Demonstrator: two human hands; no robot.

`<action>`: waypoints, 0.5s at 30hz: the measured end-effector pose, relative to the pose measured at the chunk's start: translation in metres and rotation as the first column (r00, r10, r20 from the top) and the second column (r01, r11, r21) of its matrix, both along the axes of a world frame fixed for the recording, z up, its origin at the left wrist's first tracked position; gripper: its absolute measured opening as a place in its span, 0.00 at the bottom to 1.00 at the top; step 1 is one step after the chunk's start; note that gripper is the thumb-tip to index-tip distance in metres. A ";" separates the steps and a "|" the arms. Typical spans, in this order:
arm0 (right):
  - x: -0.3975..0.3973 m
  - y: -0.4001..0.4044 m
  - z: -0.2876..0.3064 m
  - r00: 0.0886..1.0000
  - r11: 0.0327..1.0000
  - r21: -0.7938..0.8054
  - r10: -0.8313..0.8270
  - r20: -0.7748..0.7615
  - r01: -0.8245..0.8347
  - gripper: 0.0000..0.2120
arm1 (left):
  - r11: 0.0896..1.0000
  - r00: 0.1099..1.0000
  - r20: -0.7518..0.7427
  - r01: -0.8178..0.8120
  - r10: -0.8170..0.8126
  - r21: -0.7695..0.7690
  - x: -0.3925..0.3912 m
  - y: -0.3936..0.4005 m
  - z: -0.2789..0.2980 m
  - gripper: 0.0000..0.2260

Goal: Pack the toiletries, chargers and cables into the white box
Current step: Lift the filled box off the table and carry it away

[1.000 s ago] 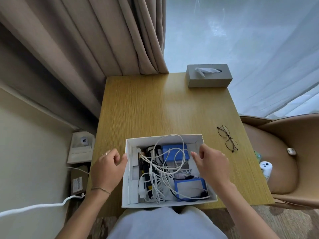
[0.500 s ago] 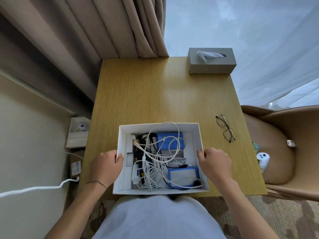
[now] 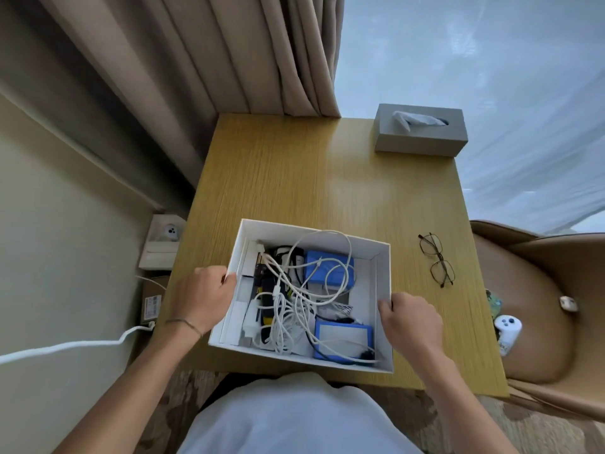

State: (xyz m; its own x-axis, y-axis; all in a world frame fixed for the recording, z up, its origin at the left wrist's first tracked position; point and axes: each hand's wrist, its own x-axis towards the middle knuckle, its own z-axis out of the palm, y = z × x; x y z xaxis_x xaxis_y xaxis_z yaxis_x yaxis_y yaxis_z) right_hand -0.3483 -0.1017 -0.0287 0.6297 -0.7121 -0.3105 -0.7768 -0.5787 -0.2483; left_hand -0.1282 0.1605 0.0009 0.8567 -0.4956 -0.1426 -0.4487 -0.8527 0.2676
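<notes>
the packing is looking close to finished, judging by how things are lying: the white box (image 3: 381, 280) is sitting full at the near edge of the wooden table (image 3: 327, 178), and no charger, cable or toiletry is showing loose on the tabletop.

the left hand (image 3: 199, 296) is clamping the box's left wall, fingers curling over the rim and thumb pressing on the outside. the right hand (image 3: 411, 317) is gripping the right wall near its near corner, fingers closing on the rim. the box is sitting skewed between the two grips, and whether it is lifting off the table i cannot tell.

between the hands, a loose tangle of white cables (image 3: 294, 290) is spreading over the top of the contents. just inside the left grip, white flat pieces and a dark item with yellow on it are lying along the wall; what they are is hard to tell. towards the right grip, a blue case (image 3: 329, 268) is sitting at the far side and a blue-framed pouch (image 3: 342, 340) at the near side, just inside the right fingers.

beyond the right hand, glasses (image 3: 437, 258) and a grey tissue box (image 3: 420, 134) are resting on the table; neither looks like part of the packing. what seems to be remaining is only settling or carrying the box.
</notes>
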 end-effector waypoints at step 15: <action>-0.010 0.100 0.040 0.936 0.931 -0.097 -0.345 0.073 0.351 0.22 | 0.944 0.952 -0.016 0.301 -0.306 -0.138 0.054 0.026 0.003 0.23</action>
State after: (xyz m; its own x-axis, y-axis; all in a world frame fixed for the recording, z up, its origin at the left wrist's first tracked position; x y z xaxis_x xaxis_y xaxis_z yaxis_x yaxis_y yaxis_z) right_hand -0.3578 -0.0019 0.0112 0.3503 -0.9165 -0.1931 -0.9213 -0.2999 -0.2475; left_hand -0.0745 0.1867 0.0035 0.6582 -0.7478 -0.0867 -0.6682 -0.6334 0.3902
